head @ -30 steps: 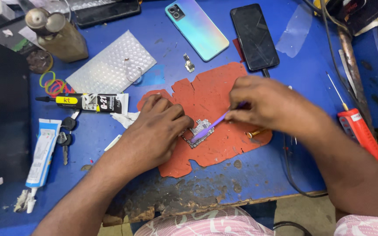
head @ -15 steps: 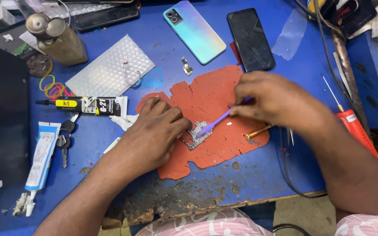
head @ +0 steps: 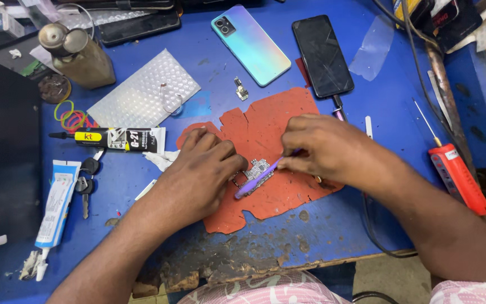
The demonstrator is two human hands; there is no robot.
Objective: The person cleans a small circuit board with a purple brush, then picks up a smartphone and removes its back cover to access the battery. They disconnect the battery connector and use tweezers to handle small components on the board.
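A small circuit board [head: 257,170] lies in the middle of a worn orange mat [head: 268,126] on the blue table [head: 209,73]. The left hand [head: 201,169] rests on the mat with its fingers curled, and the fingertips press down on the board's left side. The right hand [head: 324,149] pinches a thin purple tool [head: 257,180], and the tool lies slanted across the board. A black glue tube [head: 111,138] lies left of the mat. A shiny blue-green phone [head: 250,44] and a black phone [head: 322,54] lie above the mat. A red screwdriver [head: 457,174] sits well off to the mat's right. A white tube [head: 56,205] lies far left of the mat.
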